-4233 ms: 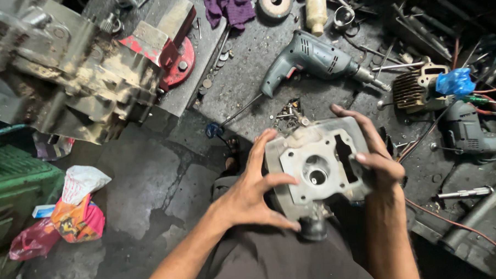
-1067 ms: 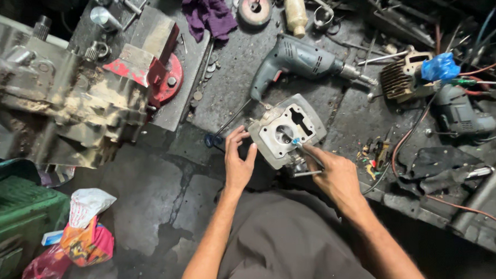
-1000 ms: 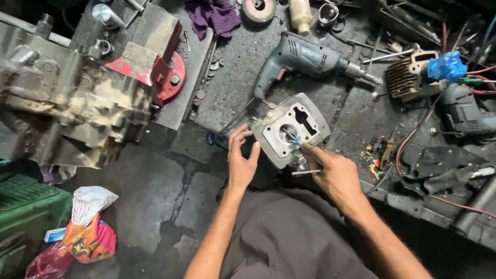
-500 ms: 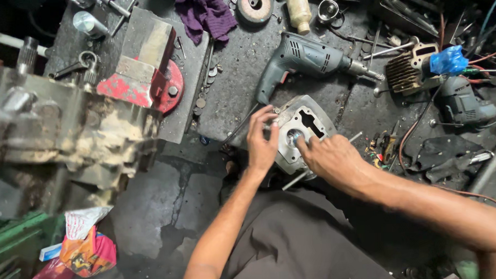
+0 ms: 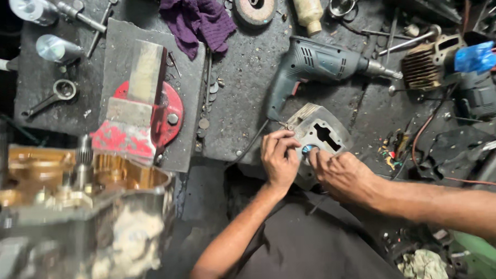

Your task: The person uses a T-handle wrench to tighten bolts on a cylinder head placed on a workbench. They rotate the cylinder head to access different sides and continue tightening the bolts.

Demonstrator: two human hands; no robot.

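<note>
While both hands work at it, the grey metal cylinder block [image 5: 319,136] sits tilted at the worktop [image 5: 241,101] edge, just above the person's lap, bore side up, prob. so the opening faces the eyes. Left hand [image 5: 279,160] rests on the block's left side, fingers [image 5: 281,138] curled and pinched on a thin pin-like tool [image 5: 279,123] near the block's top-left corner; what else they grip I can't tell. Right hand [image 5: 342,174] covers the lower right, fingers bent down at the bore where a small blue bit [image 5: 307,149] shows; whether they clamp it is unclear. Bracing from both sides seems to keep the block from rocking. Above the block lies 1 grey electric drill [image 5: 322,65], chuck pointing right; up-left of the block, 1 purple rag [image 5: 197,17]; far left of it, 1 red-painted vise [image 5: 140,113]; right of the drill, 1 finned engine part [image 5: 429,67] w/ a blue wrap beside it. Left of the block, close to the lens, 1 blurred engine case [image 5: 75,217].
</note>
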